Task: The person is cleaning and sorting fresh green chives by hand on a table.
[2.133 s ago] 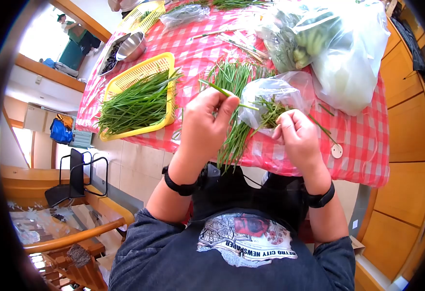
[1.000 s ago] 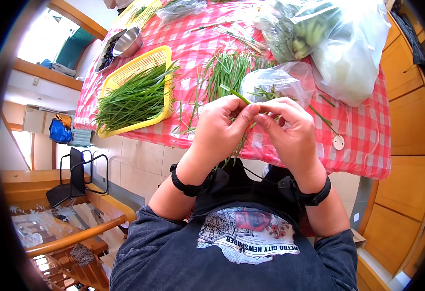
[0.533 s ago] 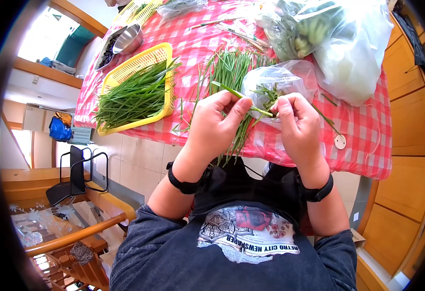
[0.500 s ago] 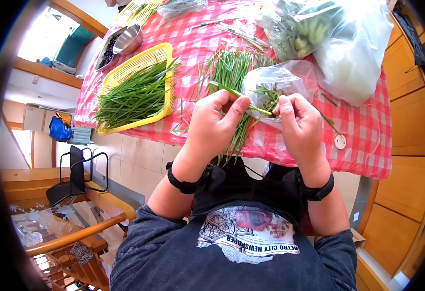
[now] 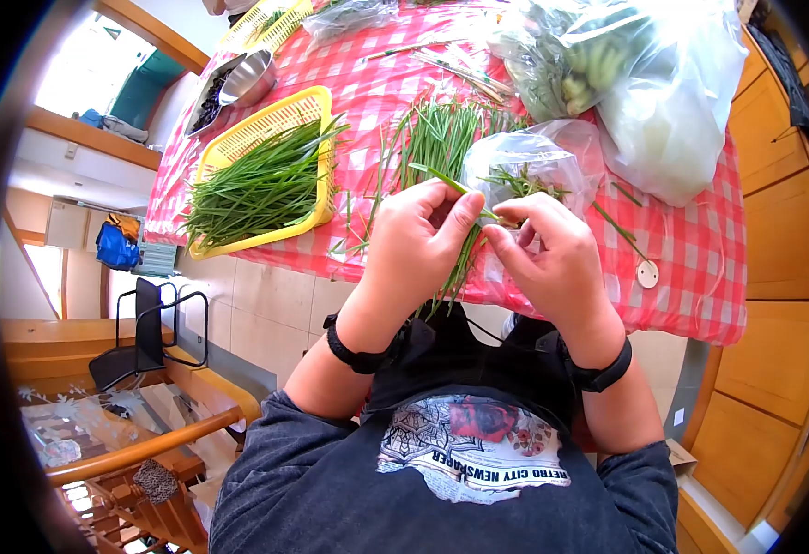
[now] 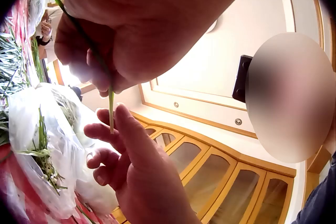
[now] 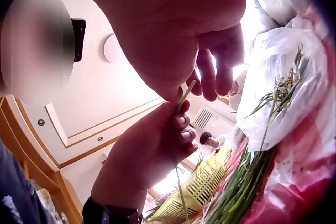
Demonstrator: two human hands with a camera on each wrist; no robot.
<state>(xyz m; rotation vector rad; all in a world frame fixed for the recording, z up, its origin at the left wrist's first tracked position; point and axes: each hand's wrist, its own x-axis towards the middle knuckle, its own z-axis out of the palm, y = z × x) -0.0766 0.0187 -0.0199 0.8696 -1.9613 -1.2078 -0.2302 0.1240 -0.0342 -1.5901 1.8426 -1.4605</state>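
My left hand [image 5: 418, 235] pinches a single green chive [image 5: 443, 176] between thumb and forefinger, above the near edge of the table. Its pale end [image 6: 111, 111] points at my right hand [image 5: 557, 263], whose thumb and forefinger close around that end. In the left wrist view the tip shows between those fingertips. Just beyond the hands lies a bunch of chives [image 5: 437, 134], with the long leaves hanging over the table edge. Beside it a clear plastic bag [image 5: 575, 152] holds wilted green trimmings [image 5: 520, 182].
On the left stands a yellow basket [image 5: 325, 103] full of chives, with a steel bowl [image 5: 249, 79] behind it. Large bags of vegetables [image 5: 663, 120] fill the back right. Loose stalks [image 5: 619, 231] and a white disc [image 5: 647, 273] lie on the checked cloth [image 5: 700, 277].
The right hand met the left at the chive, went out to the bag's opening, and now is back at the chive's pale end. The left hand keeps its pinch throughout.
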